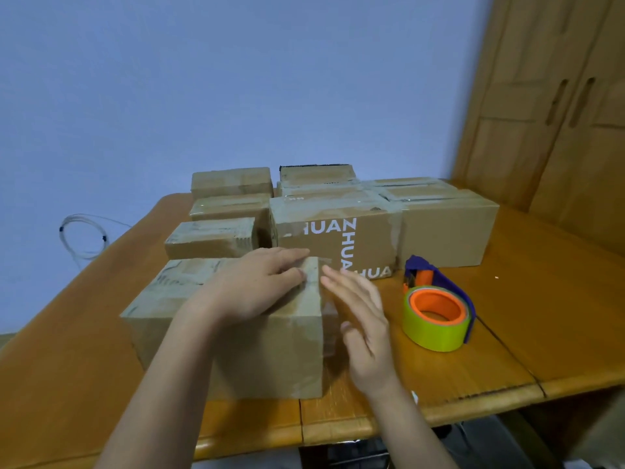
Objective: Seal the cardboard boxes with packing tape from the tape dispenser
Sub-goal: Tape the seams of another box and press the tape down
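Head view: left hand (257,286) flat on the top of the nearest cardboard box (236,333), fingers straight and pressing near the right edge, apparently to steady the carton and rub the clear tape down. Right hand (362,319) released and empty, fingers extended alongside the box's right end, seemingly smoothing the tape tail (329,309) folded over that corner; actual contact with the face hidden from here. Tape dispenser (438,306) parked on the wooden table (541,316) just right of the hands, on its side, green roll with orange core facing up, blue frame behind, within easy reach for the next carton. More cardboard boxes (338,218) ranked behind, touching one another, most showing glossy tape strips across their tops; one printed with white lettering (341,238) directly behind the hands. All flaps shut, contents unseen. Coiled cable (81,235) against the blue wall at left; wooden cabinet doors (558,106) at right.
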`<action>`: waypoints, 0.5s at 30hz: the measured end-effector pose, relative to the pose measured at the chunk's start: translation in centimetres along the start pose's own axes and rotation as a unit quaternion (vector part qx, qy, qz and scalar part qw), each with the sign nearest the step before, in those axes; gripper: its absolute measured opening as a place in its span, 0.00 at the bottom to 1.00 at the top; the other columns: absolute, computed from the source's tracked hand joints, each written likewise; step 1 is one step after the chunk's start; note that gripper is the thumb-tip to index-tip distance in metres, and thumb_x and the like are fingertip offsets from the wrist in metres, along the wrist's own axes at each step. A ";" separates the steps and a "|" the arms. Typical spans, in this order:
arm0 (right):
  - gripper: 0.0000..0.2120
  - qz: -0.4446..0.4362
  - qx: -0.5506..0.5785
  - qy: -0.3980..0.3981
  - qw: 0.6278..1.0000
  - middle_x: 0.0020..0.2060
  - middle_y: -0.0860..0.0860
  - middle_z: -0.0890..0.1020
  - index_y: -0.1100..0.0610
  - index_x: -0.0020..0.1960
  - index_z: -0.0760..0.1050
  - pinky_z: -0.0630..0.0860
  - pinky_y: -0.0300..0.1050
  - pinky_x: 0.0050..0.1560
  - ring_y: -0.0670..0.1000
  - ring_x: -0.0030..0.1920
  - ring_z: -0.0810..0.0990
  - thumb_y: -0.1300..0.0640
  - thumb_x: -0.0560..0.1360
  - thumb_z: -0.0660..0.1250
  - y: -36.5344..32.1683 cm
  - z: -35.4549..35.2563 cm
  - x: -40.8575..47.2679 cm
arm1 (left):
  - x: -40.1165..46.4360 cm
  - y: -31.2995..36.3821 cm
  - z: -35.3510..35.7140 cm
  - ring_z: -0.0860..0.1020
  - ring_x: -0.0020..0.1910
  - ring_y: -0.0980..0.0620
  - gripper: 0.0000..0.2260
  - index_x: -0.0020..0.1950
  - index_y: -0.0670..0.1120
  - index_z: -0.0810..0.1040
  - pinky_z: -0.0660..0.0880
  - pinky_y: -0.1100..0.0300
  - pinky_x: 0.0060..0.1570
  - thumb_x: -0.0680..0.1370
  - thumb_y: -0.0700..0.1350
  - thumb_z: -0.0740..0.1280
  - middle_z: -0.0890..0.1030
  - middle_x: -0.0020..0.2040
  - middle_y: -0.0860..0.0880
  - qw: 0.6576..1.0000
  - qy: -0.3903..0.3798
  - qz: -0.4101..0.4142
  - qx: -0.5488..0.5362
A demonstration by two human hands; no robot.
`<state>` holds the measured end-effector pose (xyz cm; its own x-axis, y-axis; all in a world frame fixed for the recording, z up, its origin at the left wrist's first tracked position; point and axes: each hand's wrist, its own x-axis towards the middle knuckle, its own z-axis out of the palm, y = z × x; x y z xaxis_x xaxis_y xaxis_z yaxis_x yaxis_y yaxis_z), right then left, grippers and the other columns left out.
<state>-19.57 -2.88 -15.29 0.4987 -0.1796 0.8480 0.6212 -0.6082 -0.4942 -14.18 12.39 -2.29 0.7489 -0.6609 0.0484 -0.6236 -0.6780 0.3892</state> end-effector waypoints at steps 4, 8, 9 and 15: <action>0.26 0.018 0.009 -0.008 1.000 0.66 0.47 0.76 0.58 0.66 0.74 0.65 0.46 0.68 0.52 0.68 0.70 0.64 0.70 0.53 0.0 -0.1 -0.2 | 0.1 -0.1 0.0 0.58 0.73 0.59 0.20 0.76 0.57 0.62 0.57 0.67 0.62 0.83 0.52 0.55 0.62 0.75 0.58 1.000 0.002 0.002 -0.007; 0.27 0.027 0.009 -0.032 0.999 0.68 0.47 0.74 0.60 0.69 0.70 0.67 0.48 0.69 0.52 0.70 0.69 0.65 0.71 0.53 -0.1 0.3 -0.6 | 0.3 -0.1 0.0 0.59 0.73 0.58 0.20 0.75 0.58 0.62 0.57 0.66 0.63 0.83 0.52 0.55 0.63 0.75 0.58 1.000 0.002 -0.004 -0.008; 0.28 0.032 0.011 -0.043 0.998 0.69 0.46 0.73 0.60 0.70 0.68 0.66 0.48 0.70 0.51 0.71 0.68 0.65 0.70 0.53 -0.1 0.4 -0.7 | 0.3 -0.1 0.0 0.59 0.73 0.58 0.20 0.75 0.58 0.62 0.57 0.66 0.63 0.83 0.52 0.55 0.63 0.75 0.58 1.000 0.002 -0.005 -0.007; 0.27 0.090 0.123 -0.095 0.984 0.70 0.42 0.70 0.54 0.70 0.68 0.61 0.41 0.72 0.48 0.73 0.65 0.64 0.72 0.51 0.0 -0.1 -0.8 | 0.3 0.0 0.0 0.58 0.73 0.57 0.20 0.76 0.58 0.61 0.56 0.64 0.65 0.83 0.52 0.54 0.62 0.75 0.58 1.000 -0.003 -0.007 0.002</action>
<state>-20.07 -2.79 -15.96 0.7037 -0.1057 0.7026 0.6282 -0.3692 -0.6848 -13.93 12.16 -2.28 0.7566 -0.6528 0.0366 -0.6132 -0.6891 0.3861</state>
